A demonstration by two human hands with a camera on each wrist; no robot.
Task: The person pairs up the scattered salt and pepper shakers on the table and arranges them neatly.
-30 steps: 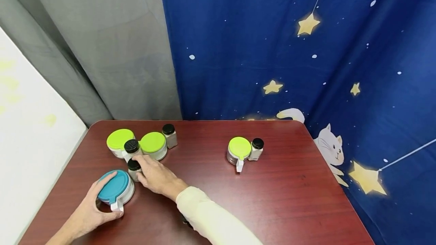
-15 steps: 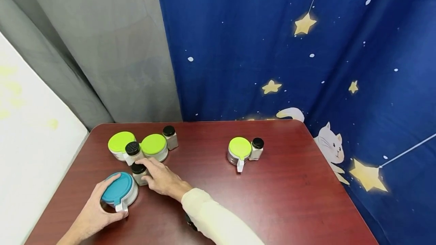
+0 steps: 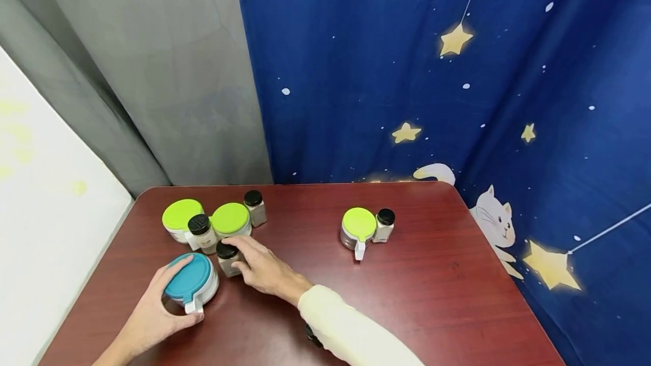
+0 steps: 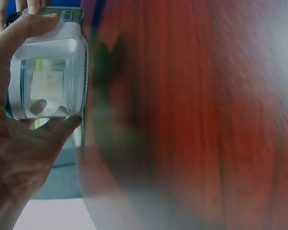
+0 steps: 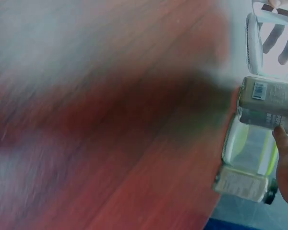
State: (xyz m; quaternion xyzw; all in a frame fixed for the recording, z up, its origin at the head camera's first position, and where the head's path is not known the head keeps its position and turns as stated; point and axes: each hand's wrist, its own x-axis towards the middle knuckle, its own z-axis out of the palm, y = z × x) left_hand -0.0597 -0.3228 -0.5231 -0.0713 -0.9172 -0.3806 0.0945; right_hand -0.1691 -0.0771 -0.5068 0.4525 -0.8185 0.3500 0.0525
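My left hand [image 3: 152, 309] grips a clear jar with a blue lid [image 3: 189, 278] and white handle at the table's left front. In the left wrist view, thumb and fingers curl round this glass jar [image 4: 48, 86]. My right hand [image 3: 264, 267] holds a small square seasoning bottle with a black cap [image 3: 229, 261], fingers at the cap and side. In the right wrist view the bottle [image 5: 264, 98] shows a barcode label. It stands just right of the blue-lidded jar. Behind it is another black-capped bottle [image 3: 203, 236].
Two green-lidded jars, one at the far left [image 3: 182, 216] and one beside it [image 3: 231, 219], stand near a black-capped bottle [image 3: 255, 208]. Right of centre, a green-lidded jar [image 3: 358, 227] stands beside a black-capped bottle [image 3: 384, 225]. Curtains hang behind the table [image 3: 432, 298].
Both hands have shifted right, carrying the blue-lidded jar and the seasoning bottle along. The bottle now sits farther from the one behind it. The other jars and bottles keep their places.
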